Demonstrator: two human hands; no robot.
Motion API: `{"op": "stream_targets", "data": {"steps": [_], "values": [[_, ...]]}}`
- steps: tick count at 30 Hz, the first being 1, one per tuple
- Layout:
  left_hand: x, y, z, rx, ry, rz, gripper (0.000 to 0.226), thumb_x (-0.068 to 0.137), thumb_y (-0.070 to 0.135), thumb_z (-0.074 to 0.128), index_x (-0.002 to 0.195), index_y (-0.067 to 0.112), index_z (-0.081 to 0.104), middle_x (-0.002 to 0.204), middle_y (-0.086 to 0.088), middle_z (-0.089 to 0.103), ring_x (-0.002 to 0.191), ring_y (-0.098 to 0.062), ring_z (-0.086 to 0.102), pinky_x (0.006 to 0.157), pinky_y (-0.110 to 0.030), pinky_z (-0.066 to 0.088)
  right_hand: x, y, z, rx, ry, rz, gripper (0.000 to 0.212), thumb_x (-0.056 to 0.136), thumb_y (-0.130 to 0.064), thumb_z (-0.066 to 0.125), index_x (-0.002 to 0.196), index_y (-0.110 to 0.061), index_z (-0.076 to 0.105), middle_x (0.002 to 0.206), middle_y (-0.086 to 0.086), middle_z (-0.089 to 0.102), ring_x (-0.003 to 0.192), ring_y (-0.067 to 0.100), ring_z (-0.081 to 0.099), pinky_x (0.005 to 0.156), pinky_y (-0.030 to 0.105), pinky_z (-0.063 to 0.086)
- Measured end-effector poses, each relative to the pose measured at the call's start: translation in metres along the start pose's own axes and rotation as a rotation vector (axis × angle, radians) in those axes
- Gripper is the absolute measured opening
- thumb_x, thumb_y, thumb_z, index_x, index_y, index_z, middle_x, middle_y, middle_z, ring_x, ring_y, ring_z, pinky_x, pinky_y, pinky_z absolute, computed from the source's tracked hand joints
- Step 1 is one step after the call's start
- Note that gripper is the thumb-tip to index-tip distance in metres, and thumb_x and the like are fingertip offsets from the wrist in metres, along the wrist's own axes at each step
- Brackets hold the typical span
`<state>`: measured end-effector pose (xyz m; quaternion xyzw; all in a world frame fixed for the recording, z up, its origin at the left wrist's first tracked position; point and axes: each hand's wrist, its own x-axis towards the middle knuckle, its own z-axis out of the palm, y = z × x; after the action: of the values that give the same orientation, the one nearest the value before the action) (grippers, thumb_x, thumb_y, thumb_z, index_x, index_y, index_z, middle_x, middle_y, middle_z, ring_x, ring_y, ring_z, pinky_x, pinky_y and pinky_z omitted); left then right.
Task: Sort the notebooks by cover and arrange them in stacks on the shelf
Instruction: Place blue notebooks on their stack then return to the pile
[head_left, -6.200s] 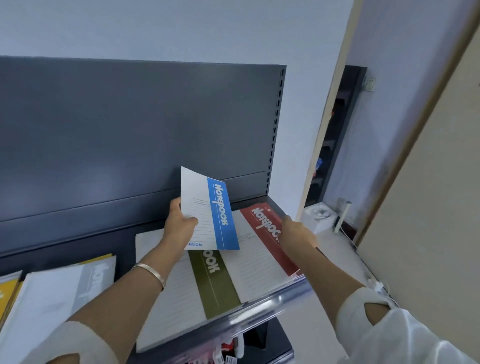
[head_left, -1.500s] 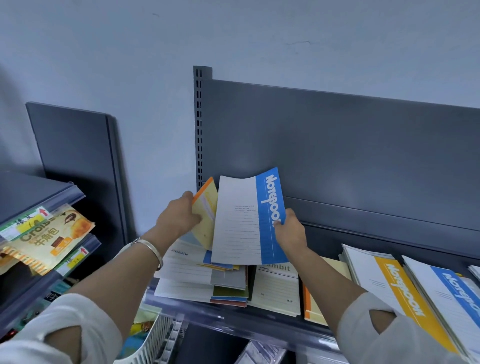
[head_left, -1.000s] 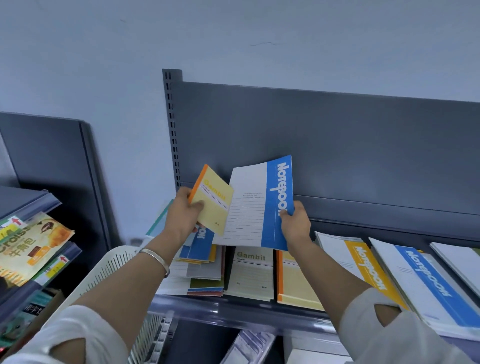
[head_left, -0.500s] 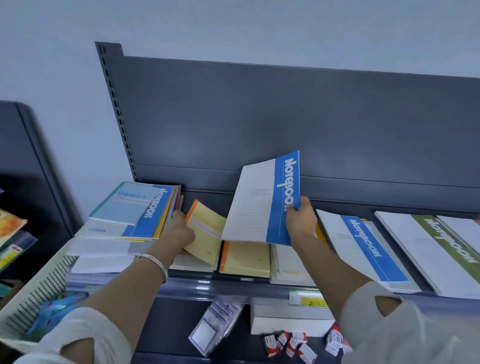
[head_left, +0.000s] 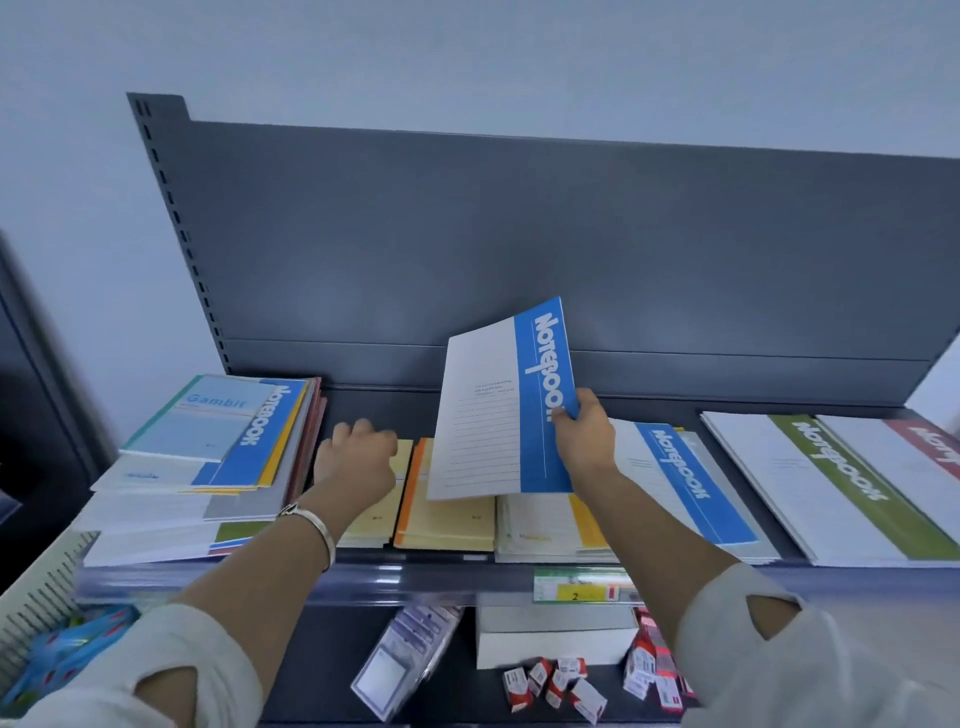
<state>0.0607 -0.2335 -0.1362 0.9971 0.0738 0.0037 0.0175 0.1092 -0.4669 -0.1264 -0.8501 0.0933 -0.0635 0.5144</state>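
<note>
One blue notebook (head_left: 498, 415) pinched by right hand (head_left: 584, 436); left hand (head_left: 358, 457) curled, grip unclear.

A green-and-yellow price label (head_left: 576, 586) (marked 2) sits above a flat white box (head_left: 550, 642). Small red-and-white cartons (head_left: 553, 683) lie just beside it, a clear packet (head_left: 402, 660) left of them. A white slotted basket (head_left: 36, 597) holds blue wrappers (head_left: 62, 654).

The blue-banded notebook (head_left: 506, 400) that my right hand (head_left: 584, 441) pinches has a smooth, thin card cover with a faint sheen, and the pale yellow notebooks (head_left: 447, 519) on the shelf look like matt paper. The shelf's back panel (head_left: 519, 249) is matt dark grey painted metal, while its front strip (head_left: 363, 577) is clear glossy plastic. On my left wrist the bangle (head_left: 319, 525) is polished metal, and my sleeves (head_left: 810, 654) are soft pale cloth.
</note>
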Motion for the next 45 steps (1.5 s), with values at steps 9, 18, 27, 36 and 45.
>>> {"op": "stream_targets", "data": {"steps": [9, 18, 27, 36, 45], "values": [[0.001, 0.114, -0.018, -0.174, 0.081, 0.239, 0.03, 0.093, 0.026, 0.049, 0.122, 0.028, 0.054, 0.127, 0.0, 0.051, 0.12, -0.024, 0.042, 0.097, -0.033, 0.036, 0.005, 0.029, -0.101, 0.098, 0.163, -0.005, 0.017, 0.099, -0.019, 0.045, 0.113, -0.009, 0.047, 0.112, 0.011, 0.063, 0.09, 0.023, 0.06, 0.075, 0.038, 0.05], [-0.016, 0.225, -0.019, -0.156, 0.156, 0.433, 0.029, 0.095, 0.025, 0.046, 0.123, 0.028, 0.053, 0.125, 0.003, 0.055, 0.118, -0.022, 0.046, 0.094, -0.033, 0.04, 0.016, 0.086, -0.202, 0.108, 0.262, 0.077, 0.02, 0.098, -0.018, 0.046, 0.116, -0.009, 0.048, 0.115, 0.014, 0.062, 0.096, 0.029, 0.061, 0.084, 0.043, 0.052], [0.01, 0.276, -0.019, -0.16, 0.255, 0.565, 0.027, 0.096, 0.022, 0.045, 0.122, 0.027, 0.051, 0.114, 0.006, 0.062, 0.106, -0.016, 0.054, 0.087, -0.031, 0.045, 0.031, 0.116, -0.243, 0.087, 0.285, 0.138, 0.022, 0.097, -0.016, 0.047, 0.118, -0.012, 0.051, 0.113, 0.011, 0.064, 0.094, 0.027, 0.061, 0.082, 0.04, 0.05], [0.034, 0.329, -0.007, -0.117, 0.263, 0.688, 0.022, 0.096, 0.024, 0.043, 0.117, 0.028, 0.051, 0.111, 0.009, 0.063, 0.105, -0.016, 0.053, 0.086, -0.03, 0.038, 0.057, 0.146, -0.293, -0.083, 0.225, 0.209, 0.026, 0.097, -0.019, 0.047, 0.121, -0.011, 0.052, 0.117, 0.011, 0.064, 0.095, 0.027, 0.062, 0.083, 0.04, 0.05], [0.034, 0.366, 0.002, -0.087, 0.199, 0.567, 0.027, 0.096, 0.021, 0.041, 0.121, 0.026, 0.05, 0.112, 0.008, 0.062, 0.107, -0.017, 0.051, 0.088, -0.03, 0.036, 0.103, 0.178, -0.335, -0.824, 0.082, 0.176, 0.037, 0.098, -0.031, 0.044, 0.132, -0.018, 0.038, 0.122, 0.01, 0.058, 0.105, 0.028, 0.06, 0.072, 0.034, 0.046]]}}
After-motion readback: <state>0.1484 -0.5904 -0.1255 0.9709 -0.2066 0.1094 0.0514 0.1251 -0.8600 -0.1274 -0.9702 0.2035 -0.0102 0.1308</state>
